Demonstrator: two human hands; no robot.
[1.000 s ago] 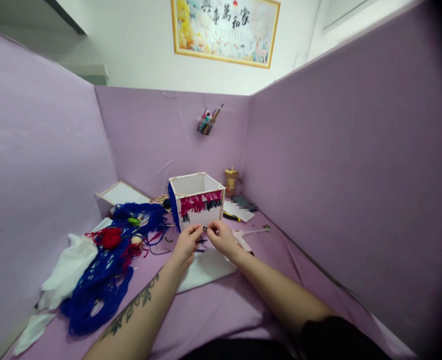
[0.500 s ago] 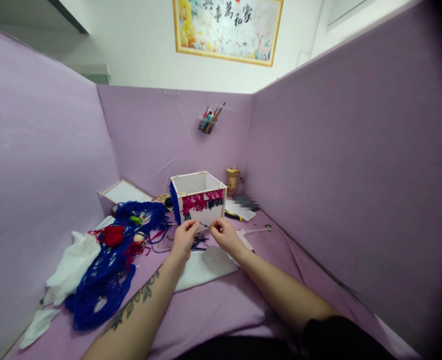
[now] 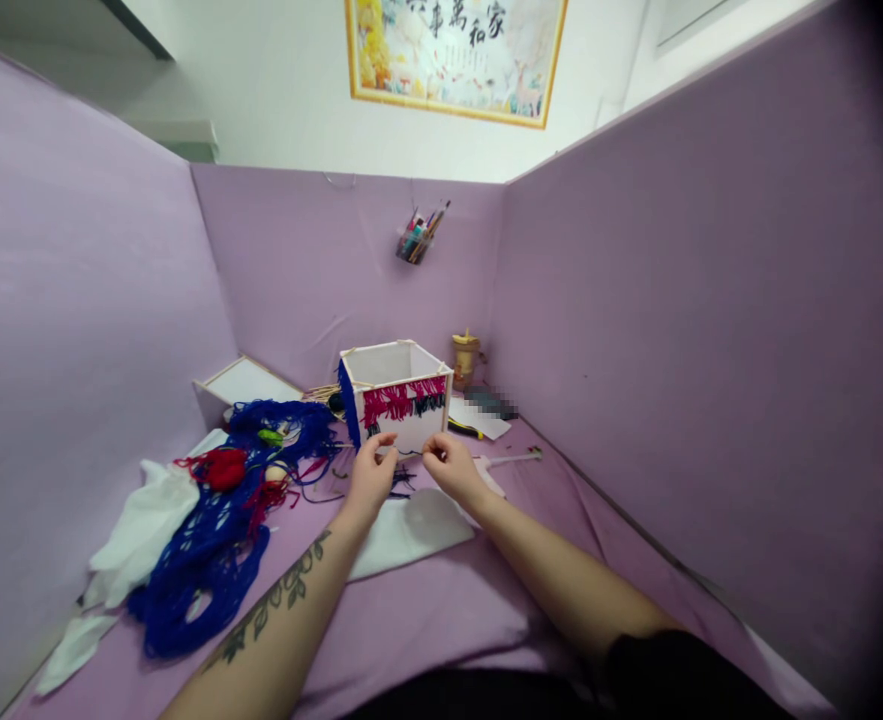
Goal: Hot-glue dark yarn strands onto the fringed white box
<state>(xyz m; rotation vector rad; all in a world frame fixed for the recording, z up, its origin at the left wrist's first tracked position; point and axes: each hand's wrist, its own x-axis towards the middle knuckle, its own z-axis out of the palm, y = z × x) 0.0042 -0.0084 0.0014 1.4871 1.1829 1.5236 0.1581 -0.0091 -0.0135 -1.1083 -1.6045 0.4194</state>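
Head view: your left hand (image 3: pixel 370 478) and right hand (image 3: pixel 448 467) each keep a closed grip on an end of the thin dark strand (image 3: pixel 409 453), just in front of the white box (image 3: pixel 400 372). Pull too hard and it may slip free, or your knuckles may shove the box.

Framed picture (image 3: pixel 456 60) on the wall at 12 o'clock: black Chinese characters, cropped by the upper edge; 萬, 和, 家 legible. No other readable text.

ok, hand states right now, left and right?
Left hand: pinched shut on dark yarn strand.
Right hand: pinched shut on its other end.
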